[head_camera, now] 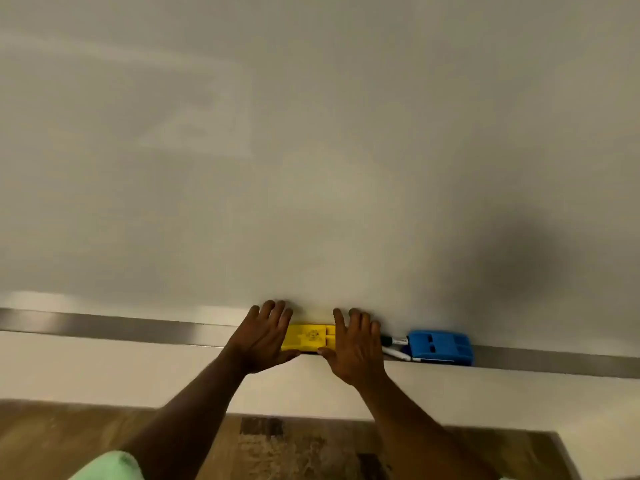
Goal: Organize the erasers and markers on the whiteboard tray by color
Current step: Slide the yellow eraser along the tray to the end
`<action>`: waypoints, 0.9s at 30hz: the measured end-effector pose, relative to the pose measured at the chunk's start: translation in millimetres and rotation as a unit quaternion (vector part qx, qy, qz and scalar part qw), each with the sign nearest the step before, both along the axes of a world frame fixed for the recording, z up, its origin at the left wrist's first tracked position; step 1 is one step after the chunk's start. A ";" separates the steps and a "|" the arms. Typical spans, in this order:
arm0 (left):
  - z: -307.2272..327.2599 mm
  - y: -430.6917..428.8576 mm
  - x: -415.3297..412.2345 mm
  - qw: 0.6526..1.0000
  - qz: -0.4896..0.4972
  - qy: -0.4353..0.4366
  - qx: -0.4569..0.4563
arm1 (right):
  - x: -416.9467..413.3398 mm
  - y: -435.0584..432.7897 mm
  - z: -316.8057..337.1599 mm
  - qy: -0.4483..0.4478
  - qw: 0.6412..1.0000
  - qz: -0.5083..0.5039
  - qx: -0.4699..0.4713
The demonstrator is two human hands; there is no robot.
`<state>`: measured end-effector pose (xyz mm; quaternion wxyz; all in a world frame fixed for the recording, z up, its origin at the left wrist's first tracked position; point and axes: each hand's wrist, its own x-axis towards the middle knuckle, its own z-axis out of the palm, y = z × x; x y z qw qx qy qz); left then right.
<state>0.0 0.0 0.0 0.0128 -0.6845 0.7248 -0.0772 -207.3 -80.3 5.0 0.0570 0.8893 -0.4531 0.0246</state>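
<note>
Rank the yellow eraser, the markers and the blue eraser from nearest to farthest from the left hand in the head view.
1. yellow eraser: touching the left hand, between both hands.
2. markers: on the tray beyond the right hand.
3. blue eraser: farthest right, just past the markers.

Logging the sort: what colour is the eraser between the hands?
Yellow eraser, clearest in the head view.
</note>
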 end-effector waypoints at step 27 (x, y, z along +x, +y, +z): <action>-62.2 -5.6 -21.7 0.971 0.065 0.228 0.003 | 1.5 -9.8 -41.5 -0.047 0.998 0.018 0.047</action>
